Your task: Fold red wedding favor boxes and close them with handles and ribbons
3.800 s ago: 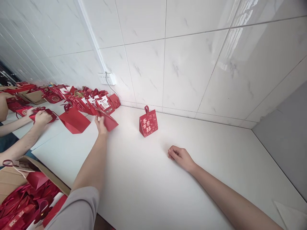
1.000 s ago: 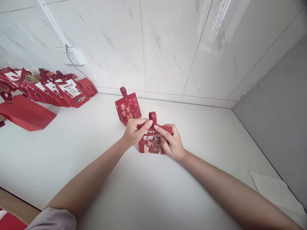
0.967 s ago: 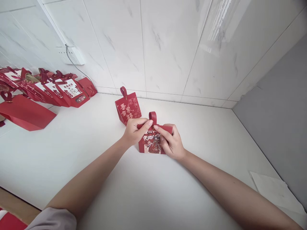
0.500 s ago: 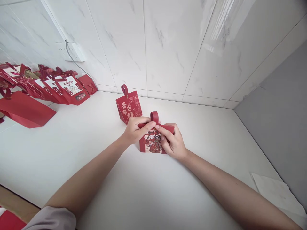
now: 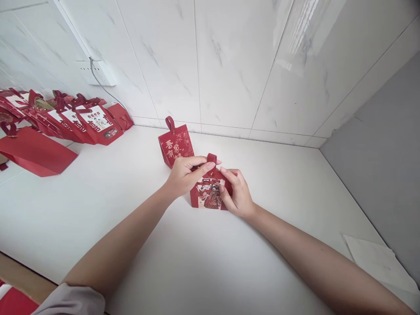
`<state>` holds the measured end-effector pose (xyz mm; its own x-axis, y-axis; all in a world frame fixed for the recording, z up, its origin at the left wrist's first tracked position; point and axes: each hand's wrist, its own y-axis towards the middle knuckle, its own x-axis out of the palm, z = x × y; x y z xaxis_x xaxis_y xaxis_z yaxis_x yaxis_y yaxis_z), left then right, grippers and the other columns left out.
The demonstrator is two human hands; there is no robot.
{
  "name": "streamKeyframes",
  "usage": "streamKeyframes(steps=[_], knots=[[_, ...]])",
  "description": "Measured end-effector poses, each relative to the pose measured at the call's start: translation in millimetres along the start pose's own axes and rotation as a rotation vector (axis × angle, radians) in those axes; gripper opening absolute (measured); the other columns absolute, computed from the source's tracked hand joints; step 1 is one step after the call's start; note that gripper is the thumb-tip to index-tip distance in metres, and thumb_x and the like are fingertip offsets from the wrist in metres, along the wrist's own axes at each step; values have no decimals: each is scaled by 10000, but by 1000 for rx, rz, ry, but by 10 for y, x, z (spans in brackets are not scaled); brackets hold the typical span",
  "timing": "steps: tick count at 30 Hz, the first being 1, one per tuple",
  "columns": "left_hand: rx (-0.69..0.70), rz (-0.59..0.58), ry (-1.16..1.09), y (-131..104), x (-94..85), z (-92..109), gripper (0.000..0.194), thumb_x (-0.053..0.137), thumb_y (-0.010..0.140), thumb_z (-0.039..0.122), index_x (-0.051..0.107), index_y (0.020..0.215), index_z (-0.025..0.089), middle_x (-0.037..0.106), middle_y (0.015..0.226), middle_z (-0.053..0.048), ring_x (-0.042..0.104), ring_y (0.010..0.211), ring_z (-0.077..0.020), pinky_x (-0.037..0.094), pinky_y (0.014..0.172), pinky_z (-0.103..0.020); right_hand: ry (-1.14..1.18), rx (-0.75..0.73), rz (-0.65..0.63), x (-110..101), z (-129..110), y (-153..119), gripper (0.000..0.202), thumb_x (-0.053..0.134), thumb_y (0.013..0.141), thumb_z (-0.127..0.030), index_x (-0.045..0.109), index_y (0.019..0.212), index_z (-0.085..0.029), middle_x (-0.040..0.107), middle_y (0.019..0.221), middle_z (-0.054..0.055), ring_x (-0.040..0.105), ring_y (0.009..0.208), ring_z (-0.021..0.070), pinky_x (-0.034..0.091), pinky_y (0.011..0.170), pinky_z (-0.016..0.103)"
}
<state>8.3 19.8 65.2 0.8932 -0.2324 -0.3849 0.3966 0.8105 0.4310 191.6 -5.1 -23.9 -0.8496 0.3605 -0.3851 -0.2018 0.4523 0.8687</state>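
A small red gift box [image 5: 205, 201] with printed figures on its front stands upright on the white tabletop between my hands. My left hand [image 5: 183, 176] pinches the dark red ribbon loop [image 5: 211, 157] at its top between thumb and fingers. On the right side, my right hand [image 5: 239, 194] grips the box, thumb on the printed front and index finger near the top edge. The back of the box is hidden. Just behind my left hand is another red gift box [image 5: 180, 142] with pale lettering and its own ribbon loop.
Several red gift boxes [image 5: 98, 124] with ribbon handles stand in rows at the left by the tiled wall. A plain red box [image 5: 39, 151] is in front of them. A grey cable [image 5: 105, 89] hangs from the wall socket [image 5: 98, 73]. A white sheet [image 5: 374, 258] lies at right.
My left fingers have shifted up from the box's top edge onto the ribbon loop. My right index finger has come away from the middle. The box's top now looks closed together, its front showing more.
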Motion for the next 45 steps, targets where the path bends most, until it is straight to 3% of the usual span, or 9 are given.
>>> streamKeyframes(steps=[5,11,16,24,32,37,45], knots=[[-16,-5,-8,24,-7,4,274,663,878,380,758,770,146,771,871,-88,719,831,-198,550,653,-243,10,-42,-22,6,20,-11,722,445,915,-82,257,1539,-393,559,1028,64,564,982,235,547,811,426],[52,-126,-9,54,-116,-21,326,613,910,386,730,728,143,635,600,-26,540,527,-99,409,482,-212,14,-10,-50,-9,8,7,744,440,884,-61,301,1532,-399,559,968,54,556,956,236,551,820,431],[93,-158,95,67,-152,-45,313,611,910,340,704,683,146,537,525,6,427,472,-67,323,439,-206,46,-2,-60,-29,-10,42,722,442,877,-50,357,1506,-393,581,910,42,554,917,231,562,799,420],[84,-136,111,60,-137,-25,272,623,895,327,719,714,148,606,563,-9,488,491,-76,356,445,-192,50,-11,-46,-33,-2,48,633,467,882,-68,441,1439,-367,601,981,55,572,906,222,569,780,416],[88,-136,155,56,-149,-33,304,613,899,342,674,678,142,567,551,-2,476,501,-79,362,461,-200,78,-14,-19,-10,27,6,463,465,929,-128,484,1347,-324,642,1136,84,613,981,236,574,781,433],[98,-137,151,60,-151,-44,309,609,900,341,672,671,144,548,540,2,450,491,-78,344,456,-210,88,-21,0,-6,22,2,403,473,940,-140,493,1307,-304,653,1133,89,624,1000,240,576,771,431],[178,-219,230,61,-216,-82,175,696,828,296,680,726,155,646,618,-2,542,548,-96,408,519,-213,67,-21,14,3,21,-23,532,495,923,-110,432,1411,-312,602,1127,94,595,1016,234,580,791,415]])
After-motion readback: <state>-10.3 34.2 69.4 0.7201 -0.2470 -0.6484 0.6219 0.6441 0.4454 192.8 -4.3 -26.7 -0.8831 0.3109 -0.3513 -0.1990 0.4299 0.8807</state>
